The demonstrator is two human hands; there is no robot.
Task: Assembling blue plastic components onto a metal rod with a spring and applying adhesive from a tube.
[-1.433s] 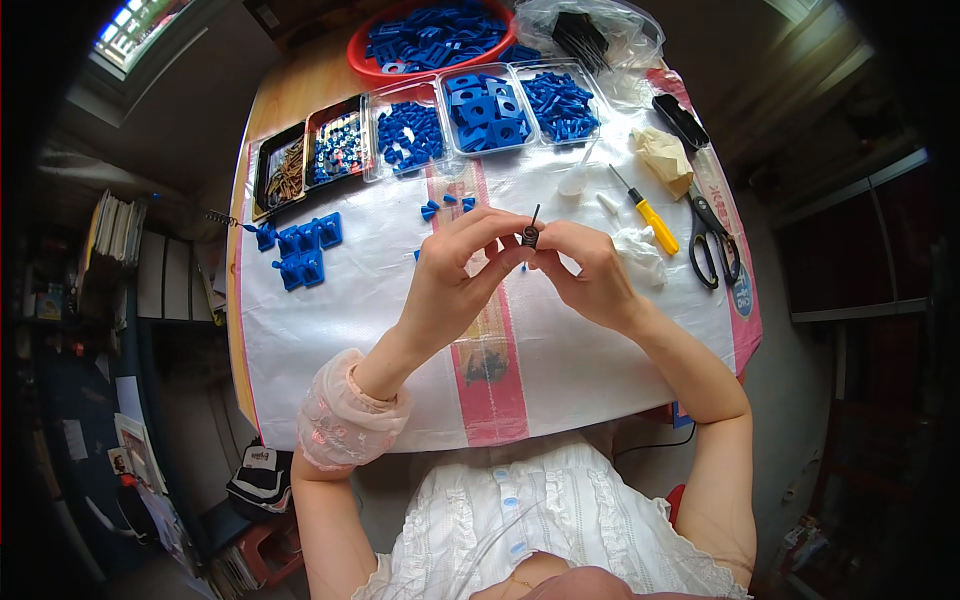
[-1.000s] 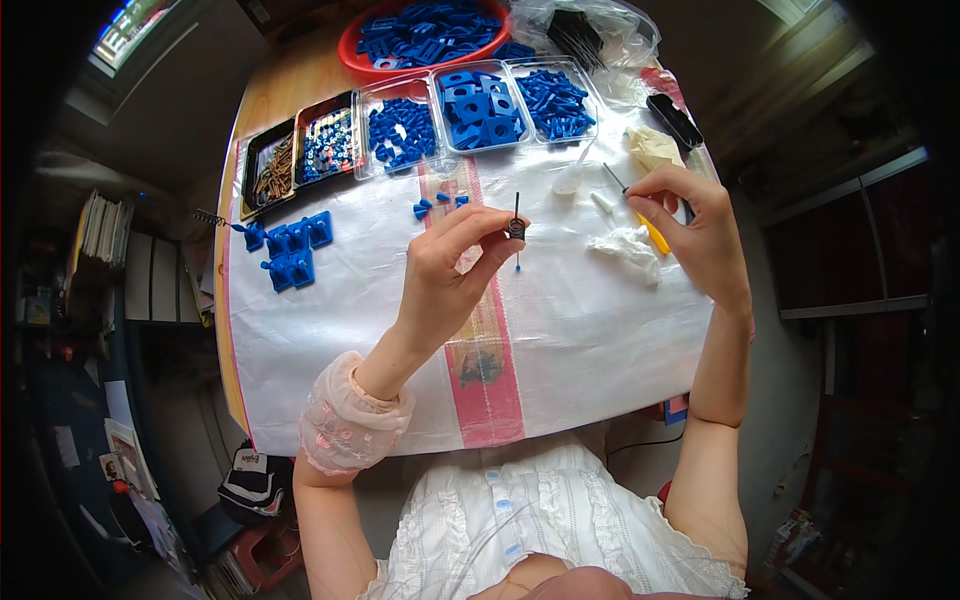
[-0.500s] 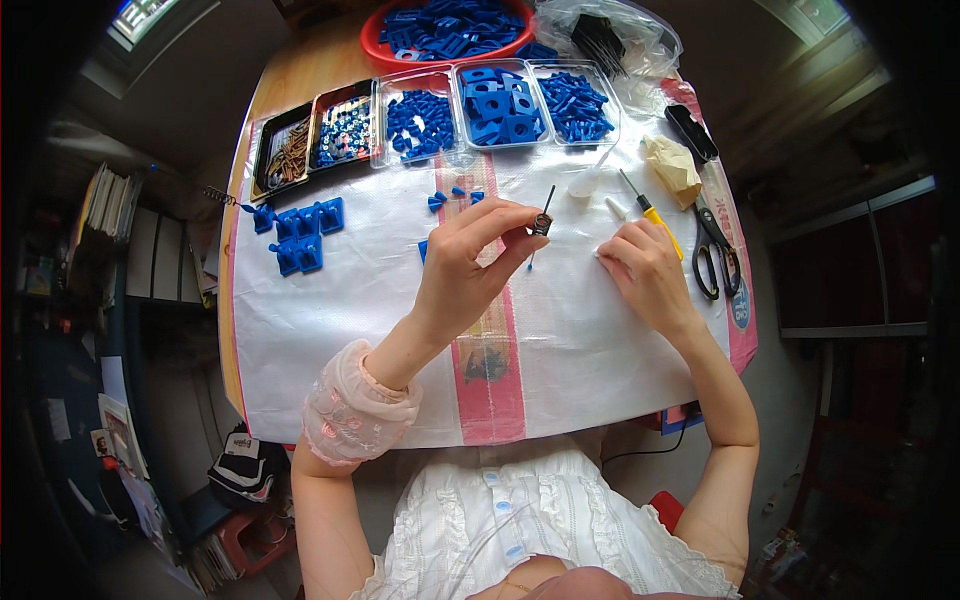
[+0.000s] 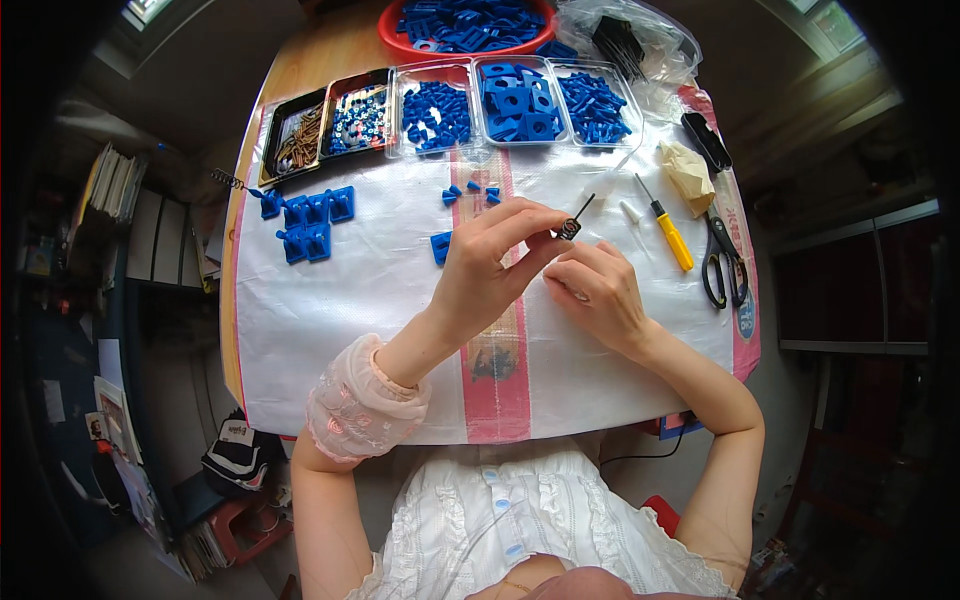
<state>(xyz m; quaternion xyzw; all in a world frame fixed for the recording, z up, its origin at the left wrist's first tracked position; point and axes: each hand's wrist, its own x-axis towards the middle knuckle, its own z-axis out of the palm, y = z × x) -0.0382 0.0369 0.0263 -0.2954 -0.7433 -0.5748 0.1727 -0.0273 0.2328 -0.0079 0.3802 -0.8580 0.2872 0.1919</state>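
Above the middle of the table, my left hand (image 4: pixel 487 262) pinches a small dark part with a thin black rod (image 4: pixel 571 226) pointing up and to the right. Close beside it, my right hand (image 4: pixel 603 292) has its fingers curled inward just below the part. What its fingertips hold, if anything, is hidden. Partly behind my left hand lies a blue square piece (image 4: pixel 440 248). Farther back are several small blue cone-shaped pieces (image 4: pixel 472 187). Off to the left stands a group of blue square pieces with upright parts (image 4: pixel 308 226).
A yellow-handled screwdriver (image 4: pixel 672 238), black scissors (image 4: pixel 722 268) and crumpled paper (image 4: pixel 688 178) lie to the right. Along the back stand trays of screws (image 4: pixel 292 146), nuts (image 4: pixel 358 122) and blue parts (image 4: pixel 512 100). Behind them is a red basin (image 4: pixel 395 40) of blue pieces.
My right hand has moved left from beside the screwdriver to the part in my left hand. The rod now leans more to the right.
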